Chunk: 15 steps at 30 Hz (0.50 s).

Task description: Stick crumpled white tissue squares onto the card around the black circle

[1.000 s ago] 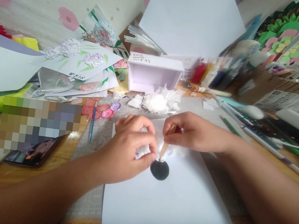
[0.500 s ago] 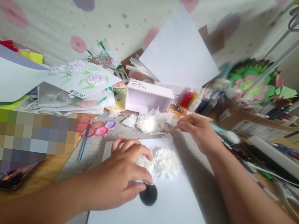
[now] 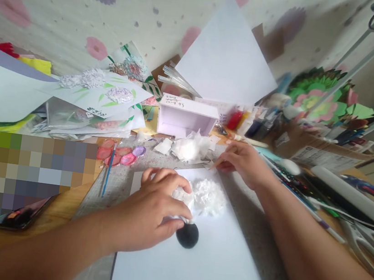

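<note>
There are two hands: one left hand [image 3: 159, 205] and one right hand [image 3: 242, 162]. I count one wooden stick [image 3: 214, 165], one black disc [image 3: 187, 236], two ruffled white clumps [image 3: 208, 198], one open box [image 3: 189, 106], one blue brush [image 3: 109, 171], one phone [image 3: 19, 221] and one pair of scissors [image 3: 354, 233].

No legible text, only blurred handwriting [image 3: 173, 101]

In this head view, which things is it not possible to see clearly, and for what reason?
In the head view:
- left white ruffled cluster: partly hidden by the left hand
- smartphone: mostly covered by pixelation
- wooden stick: upper part hidden by the right hand
- white sheet: near end cut by the bottom edge
- box writing: too small
</note>
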{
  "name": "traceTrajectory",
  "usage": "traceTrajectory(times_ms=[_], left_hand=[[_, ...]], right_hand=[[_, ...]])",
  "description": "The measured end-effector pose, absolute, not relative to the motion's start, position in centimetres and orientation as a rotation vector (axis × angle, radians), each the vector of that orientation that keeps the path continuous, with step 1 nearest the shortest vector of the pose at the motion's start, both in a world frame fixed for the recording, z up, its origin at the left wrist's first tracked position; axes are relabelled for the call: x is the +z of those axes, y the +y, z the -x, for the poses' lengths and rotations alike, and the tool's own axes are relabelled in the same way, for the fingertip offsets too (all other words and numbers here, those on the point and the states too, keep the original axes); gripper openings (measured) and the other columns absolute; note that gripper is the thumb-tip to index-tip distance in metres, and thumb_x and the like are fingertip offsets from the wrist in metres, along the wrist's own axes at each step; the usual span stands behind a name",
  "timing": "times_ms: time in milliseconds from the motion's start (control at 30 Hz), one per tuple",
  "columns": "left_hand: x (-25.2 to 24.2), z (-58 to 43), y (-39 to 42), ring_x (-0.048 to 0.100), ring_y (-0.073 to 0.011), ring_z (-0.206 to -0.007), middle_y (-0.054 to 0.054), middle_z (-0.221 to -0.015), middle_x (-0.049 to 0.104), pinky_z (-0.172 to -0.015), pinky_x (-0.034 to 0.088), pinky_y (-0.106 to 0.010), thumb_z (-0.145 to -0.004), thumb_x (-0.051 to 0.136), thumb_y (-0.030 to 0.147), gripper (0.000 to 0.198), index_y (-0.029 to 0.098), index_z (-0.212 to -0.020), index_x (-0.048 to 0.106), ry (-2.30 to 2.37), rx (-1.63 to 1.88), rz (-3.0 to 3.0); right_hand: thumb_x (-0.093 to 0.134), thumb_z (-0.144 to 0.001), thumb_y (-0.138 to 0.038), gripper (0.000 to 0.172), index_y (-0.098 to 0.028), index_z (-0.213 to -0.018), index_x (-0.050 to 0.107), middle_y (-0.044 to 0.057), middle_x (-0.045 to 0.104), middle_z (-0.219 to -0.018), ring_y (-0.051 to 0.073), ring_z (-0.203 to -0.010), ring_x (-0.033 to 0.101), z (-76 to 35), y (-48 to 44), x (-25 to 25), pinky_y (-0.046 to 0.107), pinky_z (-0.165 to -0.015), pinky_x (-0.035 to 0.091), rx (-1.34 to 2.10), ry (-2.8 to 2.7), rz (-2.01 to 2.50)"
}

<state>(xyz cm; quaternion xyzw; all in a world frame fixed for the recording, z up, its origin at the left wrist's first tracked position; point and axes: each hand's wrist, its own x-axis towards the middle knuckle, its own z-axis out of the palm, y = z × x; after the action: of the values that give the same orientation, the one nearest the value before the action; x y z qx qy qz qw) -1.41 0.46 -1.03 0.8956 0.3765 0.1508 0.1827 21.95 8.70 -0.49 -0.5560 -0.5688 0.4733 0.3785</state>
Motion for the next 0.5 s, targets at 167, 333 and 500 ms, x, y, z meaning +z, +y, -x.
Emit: traceTrajectory(times_ms=[167, 333, 500], left_hand=[[-1.2, 1.4, 0.4, 0.037, -0.0216, -0.109, 0.004, -0.114, 0.051, -0.085, 0.02, -0.04, -0.078, 0.058, 0.024, 0.018, 0.037, -0.084, 0.068, 1.064, 0.425, -2.566], [-1.2, 1.4, 0.5, 0.038, -0.0214, -0.109, 0.003, -0.113, 0.052, -0.086, 0.02, -0.039, -0.077, 0.058, 0.023, 0.019, 0.037, -0.084, 0.068, 1.068, 0.424, -2.568], [-1.2, 1.3, 0.5, 0.038, -0.0215, -0.109, 0.003, -0.112, 0.052, -0.086, 0.021, -0.039, -0.076, 0.059, 0.022, 0.02, 0.038, -0.084, 0.068, 1.077, 0.435, -2.563]], right_hand=[[0.059, -0.075, -0.022, 0.012, -0.016, -0.071, 0.049, 0.009, 0.07, -0.067, 0.02, -0.063, 0.068, -22.3, 7.7, 1.0, 0.023, -0.05, 0.051, 1.245, -1.673, 1.214], [0.06, -0.072, -0.018, 0.008, -0.015, -0.069, 0.053, 0.006, 0.068, -0.065, 0.019, -0.063, 0.067, -22.7, 8.1, 1.0, 0.022, -0.05, 0.051, 1.017, -1.629, 1.293], [0.058, -0.075, -0.014, 0.014, -0.017, -0.065, 0.049, 0.005, 0.067, -0.065, 0.019, -0.066, 0.067, -22.4, 8.6, 0.2, 0.023, -0.049, 0.051, 1.027, -1.668, 1.452]])
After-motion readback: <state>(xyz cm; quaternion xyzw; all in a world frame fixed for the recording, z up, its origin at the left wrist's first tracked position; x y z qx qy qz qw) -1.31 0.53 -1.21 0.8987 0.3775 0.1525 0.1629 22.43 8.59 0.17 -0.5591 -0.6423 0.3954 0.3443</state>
